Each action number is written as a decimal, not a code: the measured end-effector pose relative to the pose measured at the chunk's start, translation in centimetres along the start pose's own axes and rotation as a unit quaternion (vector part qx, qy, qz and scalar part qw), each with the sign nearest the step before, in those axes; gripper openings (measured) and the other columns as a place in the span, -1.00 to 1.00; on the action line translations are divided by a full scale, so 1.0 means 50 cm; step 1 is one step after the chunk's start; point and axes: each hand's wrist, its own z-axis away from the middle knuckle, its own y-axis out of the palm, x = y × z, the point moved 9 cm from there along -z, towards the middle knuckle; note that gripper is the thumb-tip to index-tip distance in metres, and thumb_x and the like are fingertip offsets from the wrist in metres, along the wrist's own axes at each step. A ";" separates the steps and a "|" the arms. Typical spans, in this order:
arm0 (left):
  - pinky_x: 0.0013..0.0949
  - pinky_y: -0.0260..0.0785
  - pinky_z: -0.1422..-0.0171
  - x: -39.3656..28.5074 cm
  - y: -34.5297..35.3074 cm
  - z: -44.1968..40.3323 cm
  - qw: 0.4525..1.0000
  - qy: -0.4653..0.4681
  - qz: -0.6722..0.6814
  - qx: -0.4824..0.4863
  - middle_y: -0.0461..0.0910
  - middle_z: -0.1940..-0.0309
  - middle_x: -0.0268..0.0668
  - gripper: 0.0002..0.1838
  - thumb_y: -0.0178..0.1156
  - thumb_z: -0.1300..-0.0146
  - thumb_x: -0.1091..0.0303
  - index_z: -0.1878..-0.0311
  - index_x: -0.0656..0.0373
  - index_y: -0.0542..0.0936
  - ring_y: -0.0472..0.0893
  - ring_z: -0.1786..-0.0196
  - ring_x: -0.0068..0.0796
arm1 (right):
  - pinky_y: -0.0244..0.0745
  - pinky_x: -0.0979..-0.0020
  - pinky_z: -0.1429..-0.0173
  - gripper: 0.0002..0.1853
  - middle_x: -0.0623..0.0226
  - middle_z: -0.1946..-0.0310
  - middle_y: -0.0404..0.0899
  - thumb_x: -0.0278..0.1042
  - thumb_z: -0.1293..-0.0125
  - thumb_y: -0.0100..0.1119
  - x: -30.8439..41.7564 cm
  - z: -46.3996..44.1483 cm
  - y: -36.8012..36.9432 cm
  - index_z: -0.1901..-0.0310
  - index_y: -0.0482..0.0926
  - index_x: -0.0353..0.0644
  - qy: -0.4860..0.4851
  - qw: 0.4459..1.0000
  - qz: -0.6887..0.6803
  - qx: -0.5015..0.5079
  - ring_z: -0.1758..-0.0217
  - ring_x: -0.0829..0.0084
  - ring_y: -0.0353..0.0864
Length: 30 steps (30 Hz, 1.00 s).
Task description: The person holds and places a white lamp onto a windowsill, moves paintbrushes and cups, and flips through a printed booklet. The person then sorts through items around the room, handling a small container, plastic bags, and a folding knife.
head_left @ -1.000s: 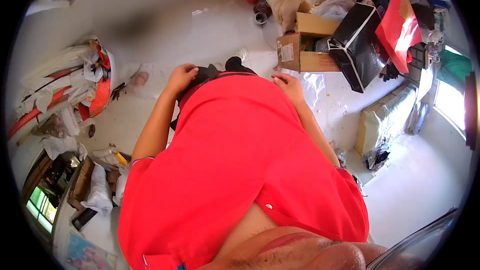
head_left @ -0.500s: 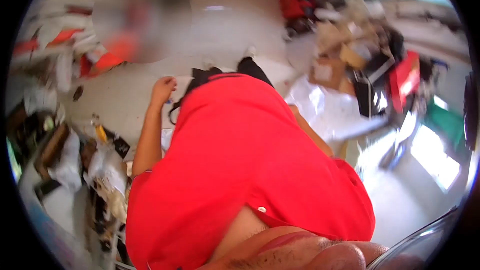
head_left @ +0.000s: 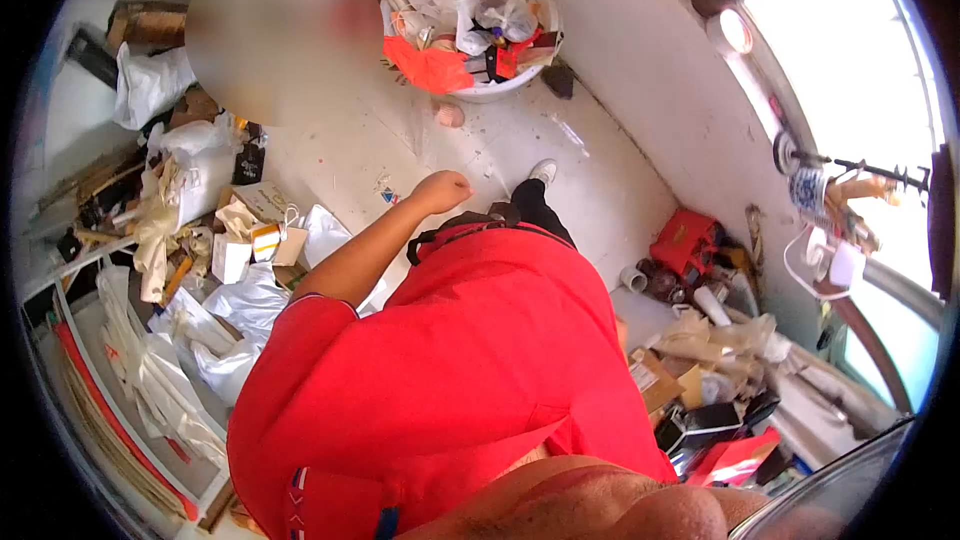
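My left hand (head_left: pixel 442 192) hangs over the floor just ahead of my waist, at the end of a bent arm. Its fingers are loosely curled in, and nothing shows in them. Close by is the black strap or bag (head_left: pixel 450 232) at my waist, apart from the hand as far as I can see. My right hand is hidden behind my red shirt (head_left: pixel 450 340); only a sliver of skin (head_left: pixel 622 333) shows at the shirt's right side.
A white round tub (head_left: pixel 490 93) heaped with bags stands ahead. Boxes and plastic bags (head_left: pixel 250 290) crowd the left, beside a rack (head_left: pixel 130 420). At right lie a red bag (head_left: pixel 688 243), cartons and rolls. A window (head_left: pixel 850 60) is at upper right. A round blur covers the upper left.
The view has swung to the left, bringing the tub closer to the middle and the left-hand clutter nearer. My left hand has come across in front of my waist.
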 end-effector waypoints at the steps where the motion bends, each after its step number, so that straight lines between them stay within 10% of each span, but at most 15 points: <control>1: -0.25 0.44 0.19 0.005 -0.023 -0.012 1.000 -0.006 0.008 -0.020 0.66 0.34 -0.12 -0.65 0.17 -0.21 0.13 0.19 0.27 0.63 0.63 0.33 -0.29 | 0.51 0.40 0.18 -0.69 0.17 0.32 0.66 -0.29 -0.30 0.06 0.015 -0.008 -0.001 0.10 0.58 -0.39 0.012 1.000 -0.006 -0.004 0.26 0.42 0.61; 7: -0.10 0.42 0.10 0.041 -0.152 -0.108 0.993 -0.061 0.049 -0.083 0.64 0.31 -0.02 -0.63 0.16 -0.15 0.06 0.30 0.22 0.66 0.62 0.22 -0.01 | 0.47 0.41 0.31 -0.70 0.14 0.33 0.65 -0.28 -0.30 0.06 0.117 -0.086 -0.018 0.09 0.55 -0.35 0.031 0.998 -0.058 -0.010 0.34 0.38 0.60; 11: -0.37 0.46 0.27 0.026 -0.253 -0.150 0.975 -0.052 0.161 -0.146 0.65 0.39 -0.22 -0.72 0.15 -0.23 0.25 0.18 0.30 0.61 0.64 0.38 -0.45 | 0.44 0.41 0.40 -0.71 0.11 0.34 0.64 -0.27 -0.29 0.06 0.204 -0.130 -0.024 0.09 0.53 -0.33 0.028 0.996 -0.086 -0.023 0.39 0.36 0.60; 24: -0.18 0.44 0.24 -0.002 -0.767 -0.524 0.912 0.030 0.213 -0.350 0.59 0.56 -0.16 -0.70 0.11 -0.20 0.15 0.28 0.23 0.59 0.63 0.44 -0.22 | 0.47 0.37 0.44 -0.66 0.05 0.27 0.63 -0.20 -0.29 0.09 0.427 -0.151 0.146 0.04 0.51 -0.29 0.008 0.993 -0.114 -0.032 0.38 0.26 0.62; 30: -0.26 0.47 0.31 -0.022 -1.046 -0.820 0.896 0.080 0.244 -0.363 0.66 0.25 -0.20 -0.42 0.22 -0.16 0.19 -0.21 0.24 0.34 0.67 0.40 -0.36 | 0.47 0.35 0.40 -0.64 0.06 0.24 0.63 -0.18 -0.30 0.08 0.583 -0.121 0.285 0.02 0.50 -0.29 -0.027 0.999 -0.038 0.020 0.34 0.25 0.62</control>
